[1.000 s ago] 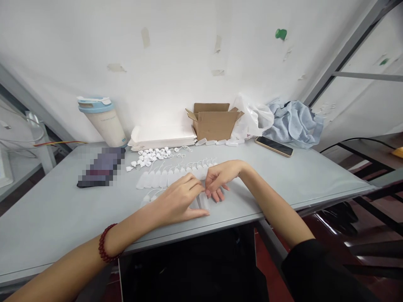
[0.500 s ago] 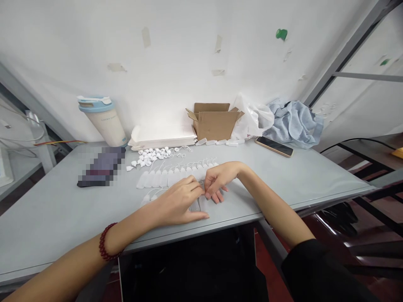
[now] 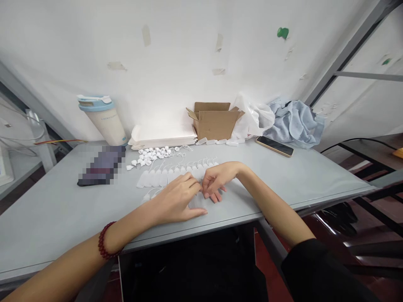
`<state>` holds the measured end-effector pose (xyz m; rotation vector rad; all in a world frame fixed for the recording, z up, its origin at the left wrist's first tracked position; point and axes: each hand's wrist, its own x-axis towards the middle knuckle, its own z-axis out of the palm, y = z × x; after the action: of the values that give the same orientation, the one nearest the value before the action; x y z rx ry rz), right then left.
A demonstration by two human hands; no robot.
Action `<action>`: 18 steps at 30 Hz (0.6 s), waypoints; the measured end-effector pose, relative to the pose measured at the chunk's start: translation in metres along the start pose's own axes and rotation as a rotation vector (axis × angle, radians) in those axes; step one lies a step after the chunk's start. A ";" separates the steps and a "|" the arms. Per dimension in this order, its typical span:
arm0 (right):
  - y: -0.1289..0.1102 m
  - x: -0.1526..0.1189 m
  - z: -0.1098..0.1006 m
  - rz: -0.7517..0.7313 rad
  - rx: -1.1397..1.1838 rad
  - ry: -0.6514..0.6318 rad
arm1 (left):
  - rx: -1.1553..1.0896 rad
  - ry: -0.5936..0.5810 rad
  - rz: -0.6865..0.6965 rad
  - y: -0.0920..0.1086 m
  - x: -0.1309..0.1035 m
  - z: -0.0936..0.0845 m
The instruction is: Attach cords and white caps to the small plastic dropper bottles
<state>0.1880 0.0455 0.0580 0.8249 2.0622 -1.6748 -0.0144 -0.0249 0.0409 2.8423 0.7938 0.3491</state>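
Observation:
My left hand (image 3: 179,198) rests low over the table, thumb stretched out and apart from its bent fingers. Beneath it, mostly hidden, are translucent pieces. My right hand (image 3: 218,179) meets its fingertips, thumb and index finger pinched together; anything between them is too small to make out. Just beyond the hands lies a row of flat translucent white pieces (image 3: 153,178) with thin loops at their far ends. Another looped piece (image 3: 147,196) shows beside my left forearm. A heap of small white caps (image 3: 153,155) sits farther back.
Along the wall stand a tumbler (image 3: 107,121), a stack of white paper (image 3: 163,136), an open cardboard box (image 3: 217,125), a plastic bag (image 3: 253,117) and a blue cloth (image 3: 294,121). A phone (image 3: 274,146) lies at right, a pixelated dark object (image 3: 103,165) at left. The table's front edge (image 3: 233,223) is close.
Both hands have shifted very slightly to the left, their fingertips still together. The surrounding objects stay where they were.

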 end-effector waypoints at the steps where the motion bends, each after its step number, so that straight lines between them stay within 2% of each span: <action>1: 0.000 0.000 0.000 0.001 0.002 0.000 | 0.004 -0.001 -0.002 0.000 0.000 0.000; 18: -0.002 0.000 0.001 0.009 -0.015 -0.007 | 0.014 -0.033 -0.033 0.001 -0.001 0.000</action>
<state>0.1860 0.0440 0.0593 0.8217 2.0606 -1.6535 -0.0148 -0.0259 0.0408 2.8368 0.8390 0.2926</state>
